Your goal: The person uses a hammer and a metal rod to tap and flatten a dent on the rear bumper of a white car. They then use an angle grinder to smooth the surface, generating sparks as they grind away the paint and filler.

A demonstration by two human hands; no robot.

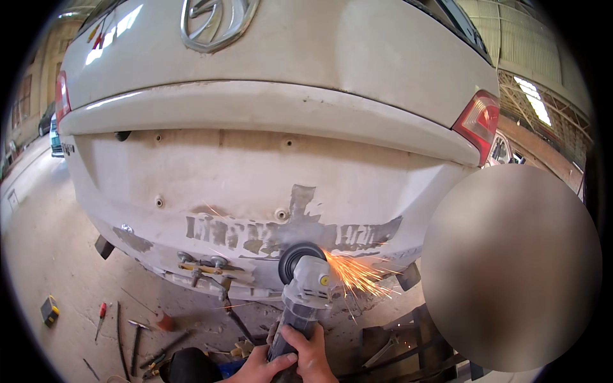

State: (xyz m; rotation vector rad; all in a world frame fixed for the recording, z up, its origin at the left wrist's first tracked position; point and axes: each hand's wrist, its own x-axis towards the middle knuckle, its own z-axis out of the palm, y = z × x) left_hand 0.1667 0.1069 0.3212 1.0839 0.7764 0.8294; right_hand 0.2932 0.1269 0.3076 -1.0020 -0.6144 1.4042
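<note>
Both my hands grip the body of a grey and black angle grinder at the lower middle. My left hand wraps it from the left, and my right hand closes round it from the right. The grinder's dark round disc is against the lower part of a white car's tailgate. Orange sparks spray to the right from the disc. Above it, grey scraped patches run across the panel, which also has several small holes.
A clamp-like metal fixture is attached below the panel, left of the disc. On the floor lie a hammer, a screwdriver and a yellow-black tape measure. Dark metal parts are at lower right. A round blurred area hides the right side.
</note>
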